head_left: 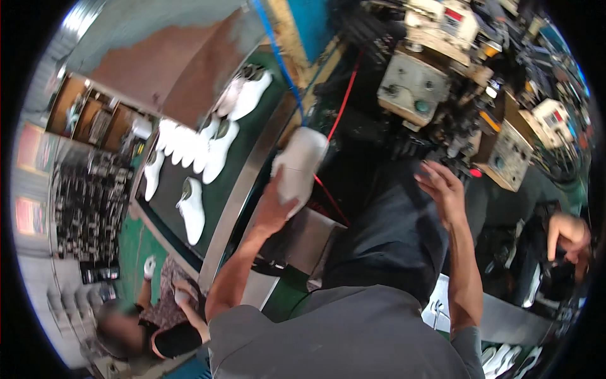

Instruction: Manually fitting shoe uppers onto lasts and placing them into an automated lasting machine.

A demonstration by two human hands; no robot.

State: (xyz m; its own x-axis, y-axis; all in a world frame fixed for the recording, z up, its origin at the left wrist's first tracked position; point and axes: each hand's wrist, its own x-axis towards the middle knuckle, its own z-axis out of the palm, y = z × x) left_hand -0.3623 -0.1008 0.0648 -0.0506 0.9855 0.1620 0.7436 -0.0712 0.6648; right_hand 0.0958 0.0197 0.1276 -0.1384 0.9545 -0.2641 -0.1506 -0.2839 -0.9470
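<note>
My left hand is closed around one end of a pale grey-white shoe, which is held up beside the conveyor's metal edge. Which side of the shoe faces me is hard to tell through the blur. Over my dark-trousered leg hovers my right hand, its fingers loosely bent and apart, with nothing visible in them. The closest thing ahead of that hand is a machine with a grey control box.
Several white shoes lie on a green conveyor belt to the left. A blue hose and a red cord hang ahead. A second control box stands right. Other people sit at lower left and far right.
</note>
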